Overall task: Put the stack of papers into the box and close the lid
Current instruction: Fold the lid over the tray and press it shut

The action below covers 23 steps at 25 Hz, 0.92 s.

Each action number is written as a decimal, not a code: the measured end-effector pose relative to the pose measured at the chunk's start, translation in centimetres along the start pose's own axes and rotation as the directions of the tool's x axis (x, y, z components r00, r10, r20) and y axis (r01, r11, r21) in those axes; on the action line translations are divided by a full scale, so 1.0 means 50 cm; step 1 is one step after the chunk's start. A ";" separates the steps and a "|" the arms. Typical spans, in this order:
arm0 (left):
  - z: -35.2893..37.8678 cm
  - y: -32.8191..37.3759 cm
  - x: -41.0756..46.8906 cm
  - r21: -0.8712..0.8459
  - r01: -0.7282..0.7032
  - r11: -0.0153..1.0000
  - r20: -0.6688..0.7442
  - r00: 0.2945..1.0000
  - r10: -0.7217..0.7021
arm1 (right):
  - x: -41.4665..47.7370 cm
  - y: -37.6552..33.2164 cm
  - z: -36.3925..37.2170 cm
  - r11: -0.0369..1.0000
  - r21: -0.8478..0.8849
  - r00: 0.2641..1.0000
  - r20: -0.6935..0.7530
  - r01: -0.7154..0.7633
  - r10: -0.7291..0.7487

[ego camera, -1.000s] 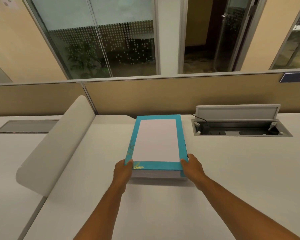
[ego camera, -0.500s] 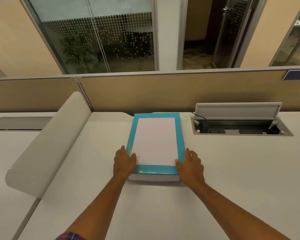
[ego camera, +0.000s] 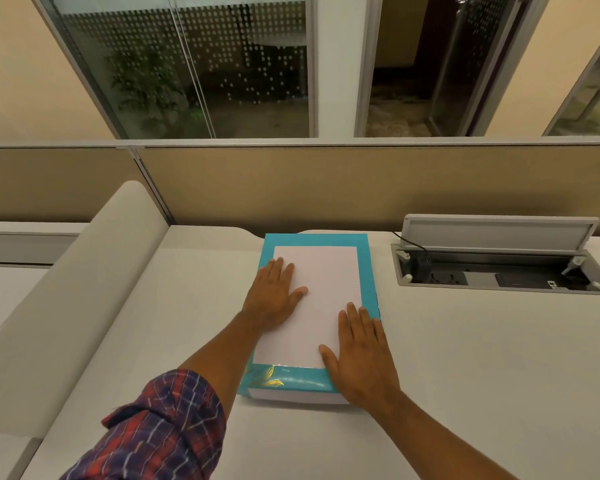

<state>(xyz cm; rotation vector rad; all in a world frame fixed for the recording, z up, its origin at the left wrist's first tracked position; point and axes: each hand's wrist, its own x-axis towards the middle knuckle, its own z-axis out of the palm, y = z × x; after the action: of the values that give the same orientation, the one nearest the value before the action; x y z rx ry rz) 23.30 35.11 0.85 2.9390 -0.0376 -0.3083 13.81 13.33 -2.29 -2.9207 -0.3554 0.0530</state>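
A flat box lies in the middle of the white desk, covered by its teal lid [ego camera: 317, 239], which has a white panel on top and a gold leaf print at the near edge. The box's white base [ego camera: 291, 396] shows under the lid's front. My left hand [ego camera: 274, 296] lies flat, fingers spread, on the lid's left side. My right hand [ego camera: 361, 355] lies flat on the lid's near right corner. Neither hand grips anything. The papers are not visible.
An open cable hatch [ego camera: 499, 271] with sockets sits in the desk [ego camera: 465, 375] to the right of the box. A rounded white divider [ego camera: 66, 306] runs along the left. A beige partition [ego camera: 326, 185] stands behind the desk.
Both hands left the lid's near corners and moved up onto its top, now lying flat there. The lid sits lower over the base. The camera has moved closer.
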 end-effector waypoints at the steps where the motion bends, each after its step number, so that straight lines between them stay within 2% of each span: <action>1: 0.011 -0.004 0.001 -0.013 -0.004 1.000 -0.027 1.000 0.004 | 0.000 0.002 0.010 1.000 -0.010 1.000 -0.015 0.001 -0.001; 6: 0.033 -0.012 0.004 -0.032 -0.025 0.999 -0.100 0.995 0.022 | -0.005 0.010 0.037 0.999 -0.042 1.000 -0.007 0.002 -0.002; 13: 0.029 -0.010 0.007 0.013 -0.038 0.999 -0.064 0.997 0.038 | 0.015 0.010 0.018 1.000 -0.022 0.999 0.031 -0.007 0.007; 17: 0.042 -0.007 -0.037 0.039 -0.035 0.999 -0.072 0.997 0.038 | 0.130 0.037 -0.014 1.000 0.027 1.000 -0.010 0.001 -0.001; 23: 0.080 -0.030 -0.092 0.078 -0.019 0.997 -0.111 0.993 0.028 | 0.279 0.088 -0.020 0.999 -0.035 0.993 0.119 0.016 -0.012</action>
<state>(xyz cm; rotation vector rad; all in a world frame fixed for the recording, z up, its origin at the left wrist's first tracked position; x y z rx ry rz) 17.99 36.04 -2.36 3.0242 -0.0696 -0.1406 28.46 12.30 -2.33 -2.9580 -0.3995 0.2221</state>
